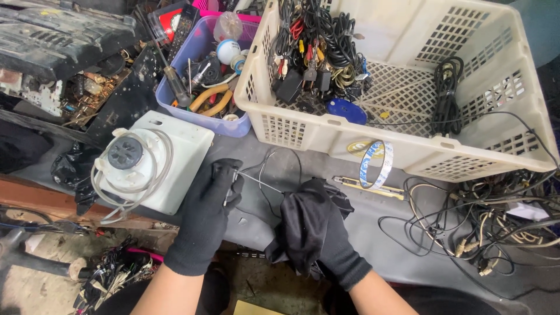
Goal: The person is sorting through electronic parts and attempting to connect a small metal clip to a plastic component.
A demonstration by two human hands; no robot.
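Gloved left hand [211, 192] pinches thin wire [259, 182] — right hand [312, 224] grips black cloth [337, 201].

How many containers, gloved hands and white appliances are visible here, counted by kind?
Containers: 2, cream basket and purple bin
Gloved hands: 2, left hand and right hand
White appliance: 1
Total: 5
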